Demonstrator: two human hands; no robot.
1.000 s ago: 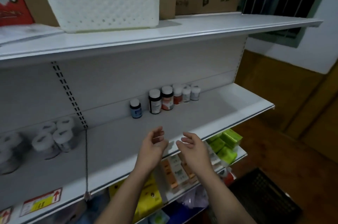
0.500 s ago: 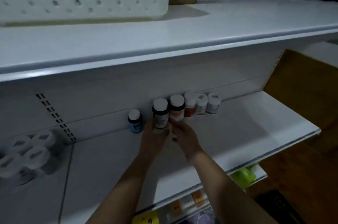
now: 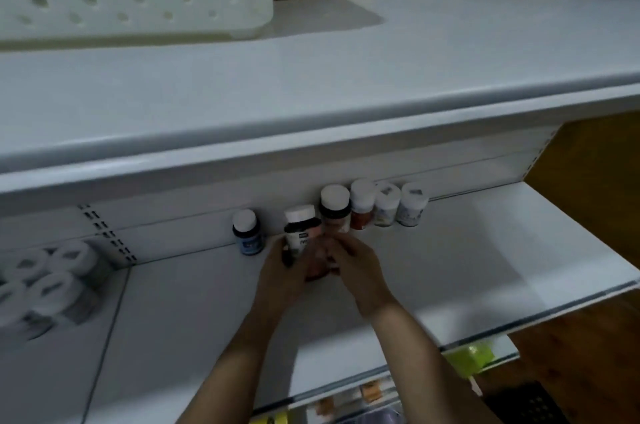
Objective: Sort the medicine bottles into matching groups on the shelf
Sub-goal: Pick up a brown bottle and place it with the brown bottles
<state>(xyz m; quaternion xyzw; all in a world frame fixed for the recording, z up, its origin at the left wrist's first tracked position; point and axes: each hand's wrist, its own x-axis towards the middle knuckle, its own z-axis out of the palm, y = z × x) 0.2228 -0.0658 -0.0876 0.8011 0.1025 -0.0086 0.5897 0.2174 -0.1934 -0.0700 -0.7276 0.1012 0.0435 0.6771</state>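
Far to the left of the black-labelled bottle [image 3: 300, 233], past the slotted upright [image 3: 107, 236], a cluster of white-capped tubs [image 3: 52, 281] sits on the shelf [image 3: 485, 268], blurred. Just left of the black-labelled bottle, a small blue bottle [image 3: 247, 233] stands upright against the back wall, apart from the others.

The black-labelled bottle stands a little forward of the row. The left hand [image 3: 282, 273] grasps it low on the body, thumb on its left side and fingers wrapped round the far side; the white cap and upper label stay clear. Touching it on the right is a dark bottle with a peach label [image 3: 334, 210], upright at the back wall. The right hand [image 3: 358, 266] has its fingers curled at the foot of that bottle, but blur hides the contact — I cannot tell whether it grips or only touches. Further right of the black-labelled bottle come a red bottle [image 3: 362, 210] and two white bottles [image 3: 387, 205] [image 3: 412, 204], packed shoulder to shoulder.

These look like small rigid plastic bottles, probably light, with smooth labels that could slip under a loose pinch. Being narrow and tall, they should tip easily, and a nudge to one in so tight a row may topple its neighbours. A hold round the mid-body is likely safest, or a pinch on the cap from above — that needs no room for fingers between neighbours. Sorting looks barely begun: unlike bottles stand mixed in the one row.
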